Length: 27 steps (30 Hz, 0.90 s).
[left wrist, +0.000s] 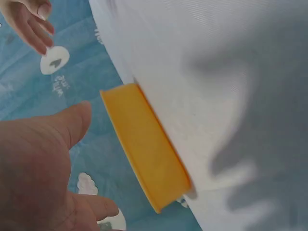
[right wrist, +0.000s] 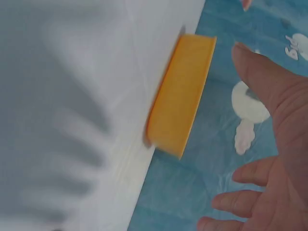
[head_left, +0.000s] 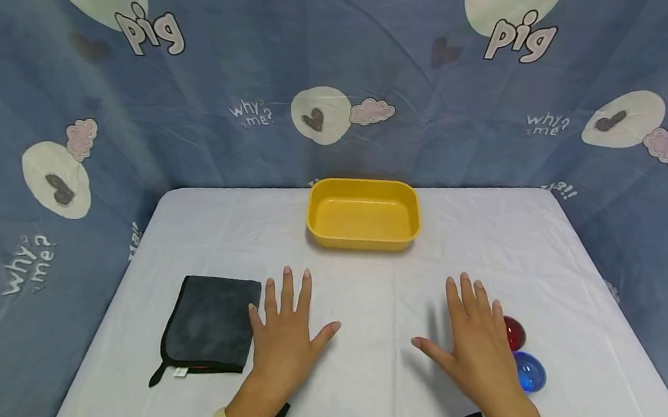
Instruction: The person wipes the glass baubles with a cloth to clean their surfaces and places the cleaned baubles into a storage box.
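Note:
My left hand (head_left: 285,344) hovers palm down over the white table with its fingers spread, its little finger at the right edge of a dark grey square pot holder (head_left: 211,324). My right hand (head_left: 477,347) is spread the same way on the other side, holding nothing. Just right of it sit a red glass-like ball (head_left: 515,333) and a blue one (head_left: 529,372), both partly covered by that hand in the head view. A yellow rectangular tub (head_left: 365,240) stands beyond the hands at the back; both wrist views show its side too.
The white cloth (head_left: 369,374) covers the tabletop. A blue printed curtain (head_left: 422,138) hangs round its back and sides, close behind the yellow tub. The pot holder has a black hanging loop (head_left: 157,374) at its near left corner.

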### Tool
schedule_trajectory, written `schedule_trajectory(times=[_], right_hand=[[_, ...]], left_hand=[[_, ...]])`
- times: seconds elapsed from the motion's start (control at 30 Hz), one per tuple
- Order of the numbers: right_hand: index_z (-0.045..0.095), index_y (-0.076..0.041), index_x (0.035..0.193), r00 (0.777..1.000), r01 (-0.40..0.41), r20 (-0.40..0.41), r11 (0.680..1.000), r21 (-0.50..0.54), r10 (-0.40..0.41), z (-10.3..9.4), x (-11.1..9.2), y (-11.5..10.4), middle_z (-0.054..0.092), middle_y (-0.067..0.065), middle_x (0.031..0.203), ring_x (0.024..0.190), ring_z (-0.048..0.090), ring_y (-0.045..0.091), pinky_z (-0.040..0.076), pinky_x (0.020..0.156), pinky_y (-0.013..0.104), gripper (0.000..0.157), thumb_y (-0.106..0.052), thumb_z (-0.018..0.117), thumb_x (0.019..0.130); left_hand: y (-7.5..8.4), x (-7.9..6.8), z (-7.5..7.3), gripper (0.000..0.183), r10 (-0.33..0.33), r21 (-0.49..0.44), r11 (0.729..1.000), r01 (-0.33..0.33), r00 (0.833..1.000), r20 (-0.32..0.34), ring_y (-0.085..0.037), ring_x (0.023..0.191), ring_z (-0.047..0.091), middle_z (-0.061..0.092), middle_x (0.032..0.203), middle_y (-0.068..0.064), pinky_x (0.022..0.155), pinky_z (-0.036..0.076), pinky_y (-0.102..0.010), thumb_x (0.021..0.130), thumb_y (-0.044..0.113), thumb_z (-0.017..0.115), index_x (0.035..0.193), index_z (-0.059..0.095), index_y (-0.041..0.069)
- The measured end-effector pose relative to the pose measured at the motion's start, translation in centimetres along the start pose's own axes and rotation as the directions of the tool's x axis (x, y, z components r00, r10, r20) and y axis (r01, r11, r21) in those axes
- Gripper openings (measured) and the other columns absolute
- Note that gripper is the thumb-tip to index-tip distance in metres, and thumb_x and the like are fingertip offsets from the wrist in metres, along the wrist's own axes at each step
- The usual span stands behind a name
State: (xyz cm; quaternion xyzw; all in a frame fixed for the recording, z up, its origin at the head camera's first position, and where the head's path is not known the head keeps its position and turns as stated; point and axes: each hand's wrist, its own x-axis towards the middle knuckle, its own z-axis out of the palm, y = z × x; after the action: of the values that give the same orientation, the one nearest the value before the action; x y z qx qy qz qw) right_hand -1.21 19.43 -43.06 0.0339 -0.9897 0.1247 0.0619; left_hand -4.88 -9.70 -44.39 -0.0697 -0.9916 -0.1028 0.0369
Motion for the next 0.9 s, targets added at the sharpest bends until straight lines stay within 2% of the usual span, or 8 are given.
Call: schedule_trajectory(times=[0.13,0.23,0.37,0.5,0.57,0.67,0.73,0.9], right_hand=[[0.023,0.005,0.149,0.999,-0.011,-0.05,0.999,0.032,0.012,-0.5,-0.7,1.2,0.022,0.027,0.153,0.139,0.019,0.046,0.017,0.108,0.063,0.117,-0.067,0.072,0.071],[0.02,0.011,0.147,0.997,-0.034,-0.067,0.998,0.058,0.038,-0.9,-1.3,2.1,0.021,0.031,0.152,0.139,0.019,0.046,0.017,0.109,0.061,0.119,-0.064,0.074,0.071],[0.02,0.017,0.144,0.994,-0.08,-0.069,0.994,0.07,0.085,-1.3,-2.2,3.4,0.024,0.037,0.147,0.137,0.022,0.048,0.013,0.113,0.054,0.119,-0.06,0.075,0.073],[0.03,0.018,0.139,0.987,-0.138,-0.071,0.988,0.067,0.143,-1.5,-3.5,4.6,0.035,0.039,0.139,0.13,0.032,0.05,0.02,0.111,0.054,0.109,-0.053,0.079,0.073],[0.037,0.019,0.135,0.982,-0.176,-0.067,0.983,0.052,0.179,-1.5,-4.1,5.2,0.04,0.039,0.135,0.125,0.036,0.051,0.027,0.107,0.057,0.102,-0.049,0.081,0.073],[0.041,0.02,0.13,0.965,-0.259,-0.026,0.966,0.021,0.259,-1.4,-4.9,5.9,0.042,0.04,0.131,0.121,0.039,0.052,0.034,0.098,0.062,0.095,-0.046,0.081,0.073],[0.041,0.021,0.129,0.948,-0.318,0.013,0.948,0.01,0.318,-1.3,-5.3,6.3,0.042,0.042,0.13,0.118,0.041,0.054,0.037,0.095,0.063,0.096,-0.046,0.08,0.074],[0.043,0.022,0.127,0.89,-0.439,0.132,0.898,-0.004,0.436,-1.1,-5.8,6.7,0.046,0.041,0.125,0.111,0.047,0.056,0.042,0.088,0.063,0.095,-0.051,0.077,0.076]], left_hand=[[-1.1,0.1,0.0,0.097,-0.069,-0.027,0.997,0.07,0.996,0.059,-0.052,0.139,0.01,0.004,0.16,-0.019,0.093,0.021,-0.078,0.083,0.075,0.048,0.156,0.01,0.024],[-2.2,0.2,-0.2,0.099,-0.114,-0.053,0.991,0.12,0.988,0.106,-0.057,0.136,0.012,-0.002,0.158,-0.023,0.089,0.026,-0.079,0.082,0.076,0.047,0.156,0.007,0.024],[-4.0,0.5,-0.4,0.104,-0.168,-0.072,0.981,0.182,0.971,0.167,-0.064,0.13,0.018,-0.008,0.155,-0.031,0.069,0.046,-0.069,0.082,0.077,0.046,0.156,0.0,0.02],[-5.7,0.8,-0.8,0.113,-0.227,-0.039,0.97,0.24,0.95,0.213,-0.064,0.125,0.028,0.009,0.148,-0.042,0.057,0.05,-0.06,0.083,0.076,0.048,0.153,0.0,0.002],[-6.5,0.9,-1.0,0.114,-0.237,-0.009,0.97,0.245,0.945,0.227,-0.062,0.123,0.032,0.021,0.142,-0.045,0.068,0.05,-0.062,0.083,0.073,0.051,0.149,0.009,-0.01],[-7.4,1.0,-1.4,0.107,-0.218,0.029,0.976,0.217,0.948,0.232,-0.058,0.119,0.038,0.037,0.133,-0.043,0.075,0.048,-0.061,0.084,0.064,0.06,0.138,0.027,-0.022],[-8.0,1.0,-1.6,0.098,-0.191,0.044,0.982,0.186,0.96,0.206,-0.055,0.113,0.041,0.042,0.126,-0.04,0.075,0.048,-0.059,0.082,0.057,0.067,0.129,0.038,-0.024],[-8.8,0.9,-1.5,0.076,-0.151,0.034,0.988,0.149,0.984,0.099,-0.05,0.103,0.043,0.043,0.115,-0.035,0.058,0.049,-0.053,0.079,0.037,0.079,0.115,0.048,-0.022]])
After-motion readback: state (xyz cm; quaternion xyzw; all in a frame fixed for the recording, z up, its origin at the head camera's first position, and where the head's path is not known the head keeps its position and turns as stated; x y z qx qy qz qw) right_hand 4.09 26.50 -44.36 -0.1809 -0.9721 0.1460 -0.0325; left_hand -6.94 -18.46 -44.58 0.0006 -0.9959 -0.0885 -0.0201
